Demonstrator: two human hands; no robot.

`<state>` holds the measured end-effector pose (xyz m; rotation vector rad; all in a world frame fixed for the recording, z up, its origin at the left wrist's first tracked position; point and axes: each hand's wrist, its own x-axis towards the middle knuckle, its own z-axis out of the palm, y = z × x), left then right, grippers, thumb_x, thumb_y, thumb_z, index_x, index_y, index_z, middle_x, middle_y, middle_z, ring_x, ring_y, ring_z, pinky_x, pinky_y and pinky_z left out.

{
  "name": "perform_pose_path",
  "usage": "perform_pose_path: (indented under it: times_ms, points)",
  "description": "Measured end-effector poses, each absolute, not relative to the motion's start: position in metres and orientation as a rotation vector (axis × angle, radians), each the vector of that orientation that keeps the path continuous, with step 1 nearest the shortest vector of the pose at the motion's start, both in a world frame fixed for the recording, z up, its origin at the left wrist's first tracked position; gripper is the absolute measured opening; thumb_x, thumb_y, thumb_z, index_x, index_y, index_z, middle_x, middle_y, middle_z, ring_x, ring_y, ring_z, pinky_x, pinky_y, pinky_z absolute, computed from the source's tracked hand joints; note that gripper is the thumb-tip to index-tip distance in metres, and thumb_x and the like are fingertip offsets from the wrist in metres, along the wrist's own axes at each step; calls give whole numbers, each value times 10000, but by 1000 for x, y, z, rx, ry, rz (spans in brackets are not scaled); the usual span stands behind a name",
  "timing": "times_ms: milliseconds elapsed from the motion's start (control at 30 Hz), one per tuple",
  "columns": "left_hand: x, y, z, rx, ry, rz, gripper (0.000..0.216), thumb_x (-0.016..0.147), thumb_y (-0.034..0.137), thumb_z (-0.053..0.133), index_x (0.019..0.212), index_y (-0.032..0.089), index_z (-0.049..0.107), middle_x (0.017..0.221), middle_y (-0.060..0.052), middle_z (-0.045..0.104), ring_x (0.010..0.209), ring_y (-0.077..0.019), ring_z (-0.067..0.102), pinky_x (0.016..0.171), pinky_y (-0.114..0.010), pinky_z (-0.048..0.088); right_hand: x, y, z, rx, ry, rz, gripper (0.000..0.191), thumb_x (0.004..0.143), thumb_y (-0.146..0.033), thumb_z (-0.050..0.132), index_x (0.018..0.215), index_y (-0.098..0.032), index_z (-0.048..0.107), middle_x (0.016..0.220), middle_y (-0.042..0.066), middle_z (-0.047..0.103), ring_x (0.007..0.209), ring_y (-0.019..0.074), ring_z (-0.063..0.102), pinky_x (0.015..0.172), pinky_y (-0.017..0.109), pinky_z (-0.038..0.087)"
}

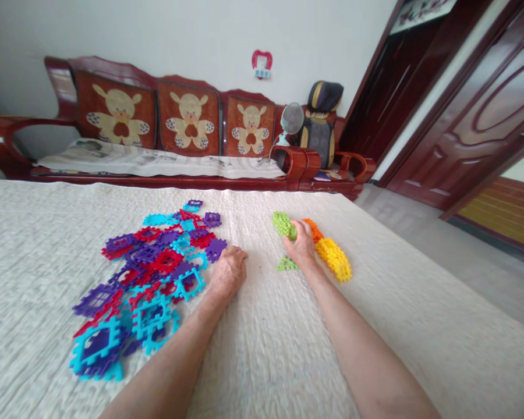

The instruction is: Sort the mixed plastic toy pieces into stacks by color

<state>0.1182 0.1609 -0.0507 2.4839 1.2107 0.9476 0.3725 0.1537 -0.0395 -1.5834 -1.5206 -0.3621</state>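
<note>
My right hand (303,245) is closed on a stack of light green plastic building pieces (282,224), its thumb and fingers at the stack's right end. Just in front of it, a single green triangular piece (287,264) lies flat on the cloth. Close behind that hand are orange pieces (313,230), partly hidden by it, and a leaning row of yellow pieces (334,259). My left hand (231,269) rests on the cloth with curled fingers, and nothing shows in it. Beside it spreads a loose pile of purple, red and blue notched pieces (166,262).
A cream quilted cloth (262,349) covers the broad surface under everything. Beyond its far edge stands a wooden sofa (244,183) with bear-patterned cushions. A small fan (291,120) and a chair (321,137) are at the back right, near a dark red door (467,122).
</note>
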Motion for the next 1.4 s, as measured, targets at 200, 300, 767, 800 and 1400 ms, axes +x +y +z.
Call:
perform_pose_path:
  times_ms: [200,300,767,800,1400]
  points:
    - [118,162,-53,2501,1178,1006,313,798,31,424,880,183,685,908,-45,688,890,-172,612,890,-302,481,377,156,-47,-1660,-1536,-354,513,713,-233,598,1216,-151,536,1284,164,502,1239,298,463,1089,489,376]
    - [118,162,-52,2499,1172,1009,301,805,38,427,874,179,684,904,-49,687,885,-175,613,887,-308,484,377,156,-48,-1686,-1536,-352,507,722,-241,593,1217,-149,538,1282,164,505,1234,297,469,1088,488,381]
    - [118,162,-52,2442,1191,952,289,810,58,438,898,178,687,952,-59,683,951,-176,600,920,-320,492,361,119,-11,-1655,-1644,182,339,774,-235,558,1093,-178,658,1090,87,672,976,219,646,843,365,534]
    - [118,162,-52,2434,1193,951,289,814,61,437,901,178,686,956,-59,683,957,-176,598,922,-320,491,360,111,-7,-1679,-1696,291,346,767,-235,577,1098,-183,665,1088,78,680,963,212,654,826,349,536]
    - [120,160,-49,2434,1231,921,283,840,71,428,881,203,675,947,-50,677,941,-170,599,898,-290,482,317,78,2,-2159,-1908,50,279,711,-289,687,975,-202,658,974,72,622,901,227,613,791,315,466]
